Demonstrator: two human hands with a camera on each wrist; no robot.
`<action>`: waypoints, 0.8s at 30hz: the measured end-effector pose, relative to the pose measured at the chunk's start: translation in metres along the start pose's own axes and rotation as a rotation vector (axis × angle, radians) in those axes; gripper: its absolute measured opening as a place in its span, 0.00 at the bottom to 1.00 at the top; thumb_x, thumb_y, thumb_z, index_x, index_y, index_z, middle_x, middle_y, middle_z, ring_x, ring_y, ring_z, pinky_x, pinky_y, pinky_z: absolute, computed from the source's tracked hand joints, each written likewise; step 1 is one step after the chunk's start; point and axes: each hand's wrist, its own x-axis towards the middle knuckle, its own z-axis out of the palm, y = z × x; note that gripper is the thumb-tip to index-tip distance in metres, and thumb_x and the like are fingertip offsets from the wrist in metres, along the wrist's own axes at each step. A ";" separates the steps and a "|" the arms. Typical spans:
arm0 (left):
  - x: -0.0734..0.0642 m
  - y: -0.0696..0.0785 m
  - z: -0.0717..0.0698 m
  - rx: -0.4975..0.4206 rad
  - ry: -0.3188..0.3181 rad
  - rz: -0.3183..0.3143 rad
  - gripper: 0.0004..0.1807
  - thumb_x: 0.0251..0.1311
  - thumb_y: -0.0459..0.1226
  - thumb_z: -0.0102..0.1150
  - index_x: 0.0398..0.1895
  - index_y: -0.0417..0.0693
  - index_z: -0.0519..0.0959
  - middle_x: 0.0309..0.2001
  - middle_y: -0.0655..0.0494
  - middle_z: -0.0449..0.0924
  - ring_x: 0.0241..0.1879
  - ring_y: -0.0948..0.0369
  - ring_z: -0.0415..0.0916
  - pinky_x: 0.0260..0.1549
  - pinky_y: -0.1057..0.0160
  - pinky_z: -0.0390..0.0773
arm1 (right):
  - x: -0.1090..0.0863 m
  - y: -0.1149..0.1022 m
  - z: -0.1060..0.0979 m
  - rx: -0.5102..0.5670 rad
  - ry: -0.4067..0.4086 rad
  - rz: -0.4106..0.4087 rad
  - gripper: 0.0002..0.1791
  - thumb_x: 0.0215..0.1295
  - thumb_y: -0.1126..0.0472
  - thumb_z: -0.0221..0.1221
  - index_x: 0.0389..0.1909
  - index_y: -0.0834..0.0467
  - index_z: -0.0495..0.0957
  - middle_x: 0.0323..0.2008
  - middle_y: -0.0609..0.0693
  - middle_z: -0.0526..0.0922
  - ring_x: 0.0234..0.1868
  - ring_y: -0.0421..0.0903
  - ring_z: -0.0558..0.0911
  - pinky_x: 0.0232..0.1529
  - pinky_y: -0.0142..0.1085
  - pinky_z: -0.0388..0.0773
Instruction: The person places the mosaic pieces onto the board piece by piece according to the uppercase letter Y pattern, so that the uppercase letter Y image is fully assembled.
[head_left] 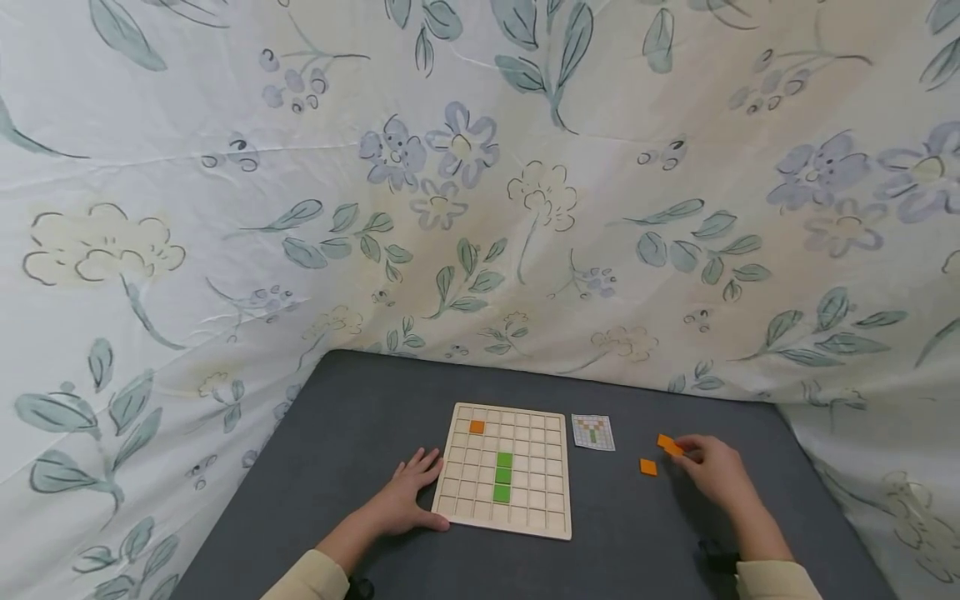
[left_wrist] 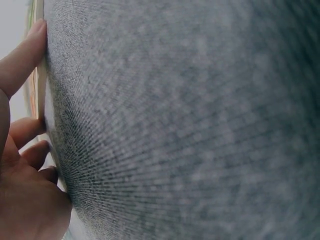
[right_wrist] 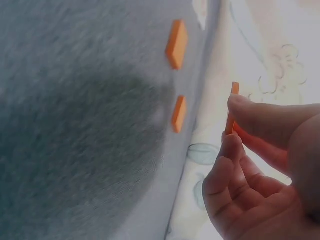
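While left hand (head_left: 408,493) touches board (head_left: 536,500), right (head_left: 714,472) pinches tile (right_wrist: 230,123)

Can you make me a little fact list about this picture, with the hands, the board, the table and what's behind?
Left hand: touches the left side of the board
Right hand: pinches a held orange tile
On the board: three green tiles in a column; one orange tile near the top left
On the table: two loose orange tiles; a card showing a small coloured grid
Behind: flowery cloth
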 end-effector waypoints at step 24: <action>-0.007 -0.005 -0.003 -0.011 -0.028 -0.024 0.59 0.44 0.57 0.78 0.78 0.45 0.60 0.81 0.48 0.50 0.81 0.43 0.38 0.75 0.34 0.40 | -0.010 -0.061 0.013 0.011 0.006 -0.102 0.15 0.66 0.64 0.66 0.52 0.63 0.84 0.51 0.65 0.80 0.44 0.58 0.81 0.36 0.49 0.81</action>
